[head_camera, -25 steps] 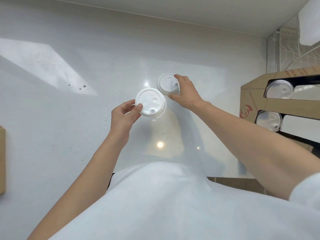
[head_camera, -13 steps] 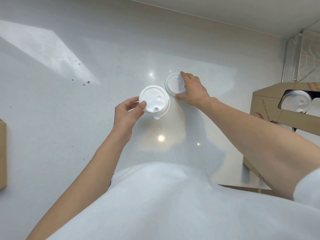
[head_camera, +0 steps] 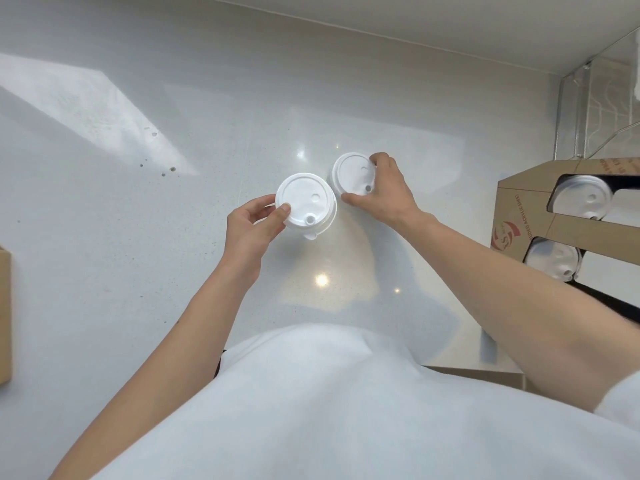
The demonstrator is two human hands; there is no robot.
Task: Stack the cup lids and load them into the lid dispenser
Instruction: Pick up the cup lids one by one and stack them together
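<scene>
My left hand (head_camera: 250, 227) grips a stack of white cup lids (head_camera: 306, 205) by its left rim, raised a little over the white counter (head_camera: 138, 237). Just to its right, a second white lid stack (head_camera: 351, 174) rests on the counter with my right hand (head_camera: 384, 192) closed around its right side, thumb at the near edge and fingers on the far rim. The two stacks almost touch. A brown cardboard lid dispenser (head_camera: 512, 216) stands at the right, with white lids (head_camera: 581, 200) showing in its upper opening and more lids (head_camera: 554, 259) in the lower one.
A cardboard box edge (head_camera: 5, 313) sticks in at the far left. A clear acrylic holder (head_camera: 595, 109) stands behind the dispenser at the back right. A few dark specks (head_camera: 162, 171) lie on the counter near the sunlit patch.
My right hand has closed more tightly on the far lid stack. My left hand keeps its stack in about the same spot. The view shifted, so the dispenser shows more fully.
</scene>
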